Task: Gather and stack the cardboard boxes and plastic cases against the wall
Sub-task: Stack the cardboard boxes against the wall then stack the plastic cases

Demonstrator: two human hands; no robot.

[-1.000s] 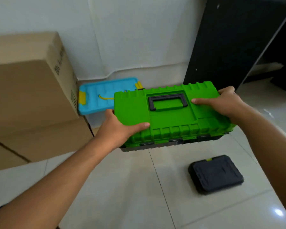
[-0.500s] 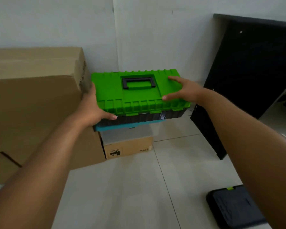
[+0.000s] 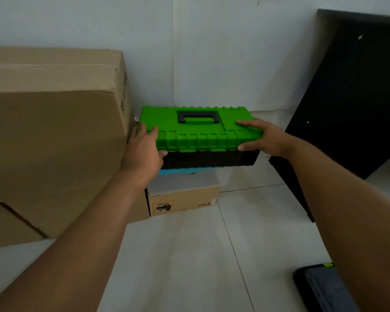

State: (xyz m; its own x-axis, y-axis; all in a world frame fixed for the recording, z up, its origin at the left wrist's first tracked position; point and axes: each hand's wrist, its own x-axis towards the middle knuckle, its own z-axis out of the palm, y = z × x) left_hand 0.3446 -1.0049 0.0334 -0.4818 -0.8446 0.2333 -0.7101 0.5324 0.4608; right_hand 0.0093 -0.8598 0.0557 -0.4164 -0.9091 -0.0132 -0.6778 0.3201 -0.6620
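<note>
A green toolbox with a black base and black handle rests against the white wall on top of a blue-lidded clear plastic case. That case sits on a small cardboard box. My left hand grips the toolbox's left end, thumb on the lid. My right hand holds its right front corner, fingers on the lid and thumb on the front edge. A dark grey plastic case lies flat on the floor at lower right, partly hidden by my right arm.
A large cardboard box stands on another one at left, touching the stack. A black panel leans on the wall at right. Pale floor tiles spread in front.
The green toolbox has moved back toward the wall and settled on the blue-lidded case. Both hands stayed on it; my right thumb now wraps the front edge.
</note>
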